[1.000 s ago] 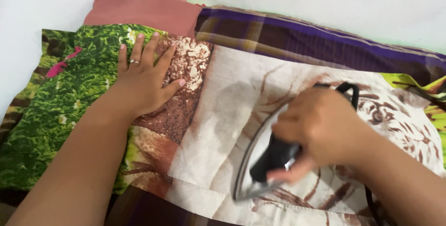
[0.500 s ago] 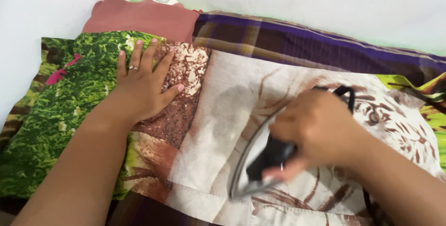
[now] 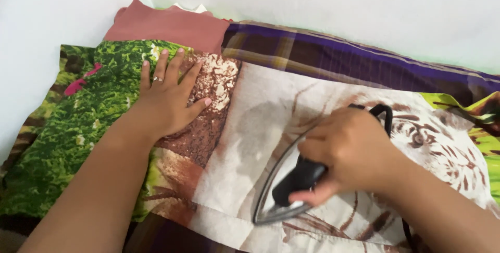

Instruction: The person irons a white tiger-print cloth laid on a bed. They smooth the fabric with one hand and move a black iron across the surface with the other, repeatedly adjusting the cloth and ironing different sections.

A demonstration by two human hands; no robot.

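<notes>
Fingers (image 3: 333,151) of the right hand (image 3: 349,154) wrap closed around the black handle of the iron (image 3: 284,185), which rests near the front edge of the printed cloth (image 3: 260,123); left hand (image 3: 166,99) lies flat, fingers spread, holding nothing, toward the cloth's far left corner. Pressing probably goes best with the cloth held taut by that palm, the soleplate flat and gliding, and the cord (image 3: 384,111) behind the iron.

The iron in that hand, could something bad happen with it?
Maybe. The right hand grips the iron on the printed cloth; resting too long might scorch it. The left hand lies flat on that cloth, so the iron could burn it. The black cord might snag.
</notes>
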